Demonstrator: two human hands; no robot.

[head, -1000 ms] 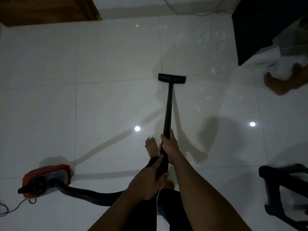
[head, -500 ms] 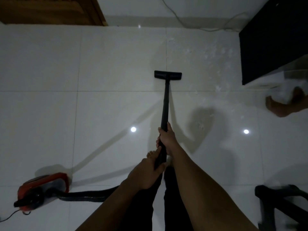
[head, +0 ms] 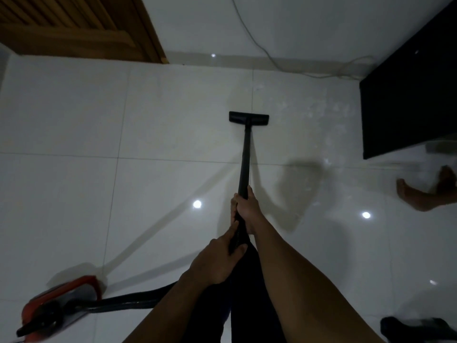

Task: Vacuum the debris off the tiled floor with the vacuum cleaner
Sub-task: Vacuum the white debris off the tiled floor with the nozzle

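The scene is dim and greyish, with fine detail soft. Small bright spots of glare sit on the glossy white tiled floor (head: 74, 194), one just left of the right hand (head: 247, 209) and one well to its right. A broad grey shadow lies on the tiles beside that hand. Straight tile joints bow near the edges. The red vacuum cleaner body (head: 61, 300), far left of the left hand (head: 217, 261), is smeared with blur.
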